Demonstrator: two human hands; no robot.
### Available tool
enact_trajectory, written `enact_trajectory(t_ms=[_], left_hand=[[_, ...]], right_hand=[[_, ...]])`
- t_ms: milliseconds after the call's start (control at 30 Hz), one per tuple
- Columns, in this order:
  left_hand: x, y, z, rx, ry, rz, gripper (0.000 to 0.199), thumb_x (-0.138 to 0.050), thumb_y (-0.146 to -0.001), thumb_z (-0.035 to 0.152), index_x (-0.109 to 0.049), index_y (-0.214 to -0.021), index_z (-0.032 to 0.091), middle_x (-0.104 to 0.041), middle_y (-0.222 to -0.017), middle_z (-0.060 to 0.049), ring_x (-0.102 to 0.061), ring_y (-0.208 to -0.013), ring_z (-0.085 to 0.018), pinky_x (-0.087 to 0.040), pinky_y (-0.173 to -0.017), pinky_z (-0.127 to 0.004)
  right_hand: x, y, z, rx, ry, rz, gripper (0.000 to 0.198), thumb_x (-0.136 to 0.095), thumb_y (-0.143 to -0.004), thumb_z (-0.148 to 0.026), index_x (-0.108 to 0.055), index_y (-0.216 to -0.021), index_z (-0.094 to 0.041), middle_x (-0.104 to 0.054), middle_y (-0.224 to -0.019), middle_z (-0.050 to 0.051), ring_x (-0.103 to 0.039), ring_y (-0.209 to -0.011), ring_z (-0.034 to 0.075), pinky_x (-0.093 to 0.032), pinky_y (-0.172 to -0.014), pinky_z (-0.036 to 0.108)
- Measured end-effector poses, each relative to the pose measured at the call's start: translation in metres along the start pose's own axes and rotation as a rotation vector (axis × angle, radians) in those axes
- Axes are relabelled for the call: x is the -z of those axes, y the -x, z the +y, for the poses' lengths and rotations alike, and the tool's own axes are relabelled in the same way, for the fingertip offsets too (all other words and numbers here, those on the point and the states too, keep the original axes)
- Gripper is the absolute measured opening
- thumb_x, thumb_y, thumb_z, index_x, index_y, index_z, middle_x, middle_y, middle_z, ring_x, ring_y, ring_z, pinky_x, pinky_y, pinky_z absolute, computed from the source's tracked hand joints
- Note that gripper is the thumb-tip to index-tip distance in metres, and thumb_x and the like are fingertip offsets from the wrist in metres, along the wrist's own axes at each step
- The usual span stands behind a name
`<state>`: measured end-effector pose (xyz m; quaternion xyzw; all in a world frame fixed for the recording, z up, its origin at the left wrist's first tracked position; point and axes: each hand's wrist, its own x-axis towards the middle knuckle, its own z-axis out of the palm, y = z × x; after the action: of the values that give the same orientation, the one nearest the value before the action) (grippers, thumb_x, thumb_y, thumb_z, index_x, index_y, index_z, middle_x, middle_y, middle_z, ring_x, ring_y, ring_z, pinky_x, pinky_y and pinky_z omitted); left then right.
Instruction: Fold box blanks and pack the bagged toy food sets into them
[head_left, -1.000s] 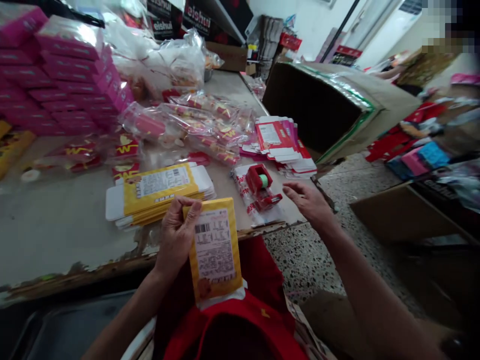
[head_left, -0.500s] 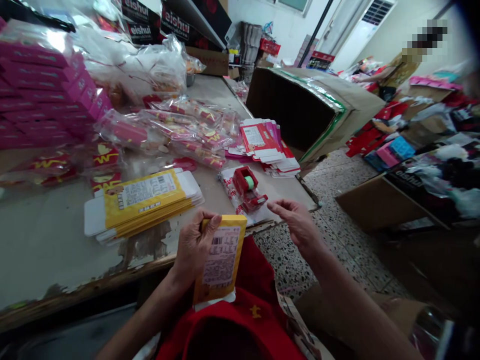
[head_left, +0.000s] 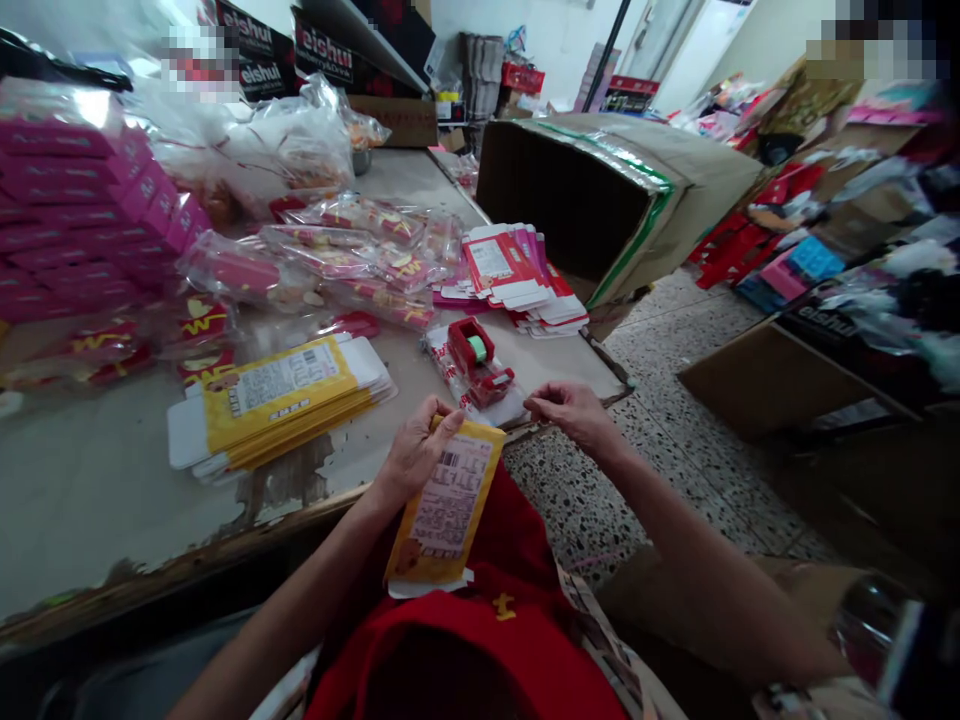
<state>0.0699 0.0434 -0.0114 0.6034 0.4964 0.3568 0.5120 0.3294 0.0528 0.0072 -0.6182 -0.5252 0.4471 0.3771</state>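
Note:
My left hand grips a yellow cardboard box by its upper left edge, thumb on the printed face. White flaps stick out at the box's lower end, over the red apron. My right hand is closed in a pinch at the table's front edge, just right of a red tape dispenser. What the pinched fingertips hold, if anything, is too small to make out. The dispenser carries a pale green roll and lies on a white and red plastic packet.
Flat yellow boxes are stacked at left on the table. Red and white flat boxes lie beyond the dispenser, near plastic-wrapped goods. Pink boxes are piled far left. A large open carton stands beyond the table's right edge.
My left hand and the yellow box have moved slightly up and right, and the box leans more. My right hand's fingers have drawn into a tighter pinch. The view has shifted a little.

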Motion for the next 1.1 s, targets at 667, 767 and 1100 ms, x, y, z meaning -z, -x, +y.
enact_trajectory(t_ms=[667, 767, 1100], left_hand=[[-0.026, -0.017, 0.025, -0.366, -0.262, -0.077, 0.050, -0.050, -0.103, 0.026, -0.046, -0.153, 0.028, -0.064, -0.145, -0.009, -0.066, -0.125, -0.023, -0.052, -0.107, -0.039], [-0.033, -0.026, 0.019, -0.366, -0.314, -0.074, 0.046, -0.049, -0.103, 0.026, -0.053, -0.149, 0.023, -0.066, -0.142, -0.011, -0.066, -0.127, -0.025, -0.050, -0.113, -0.043], [-0.035, -0.026, 0.023, -0.336, -0.338, -0.048, 0.048, -0.053, -0.101, 0.025, -0.055, -0.148, 0.024, -0.069, -0.138, -0.011, -0.066, -0.126, -0.026, -0.049, -0.114, -0.043]], right_hand=[[-0.052, 0.010, -0.010, -0.103, -0.538, 0.157, 0.033, -0.087, -0.067, -0.044, -0.068, -0.074, -0.019, -0.066, -0.066, -0.001, -0.052, -0.055, 0.010, -0.042, -0.055, 0.025], [-0.053, 0.010, -0.002, -0.094, -0.538, 0.148, 0.032, -0.085, -0.069, -0.045, -0.068, -0.076, -0.019, -0.066, -0.068, 0.000, -0.053, -0.058, 0.012, -0.044, -0.058, 0.027], [-0.037, 0.002, 0.013, 0.168, 0.066, 0.267, 0.016, -0.068, -0.084, -0.034, -0.063, -0.076, -0.021, -0.060, -0.069, 0.002, -0.050, -0.063, 0.017, -0.042, -0.060, 0.032]])
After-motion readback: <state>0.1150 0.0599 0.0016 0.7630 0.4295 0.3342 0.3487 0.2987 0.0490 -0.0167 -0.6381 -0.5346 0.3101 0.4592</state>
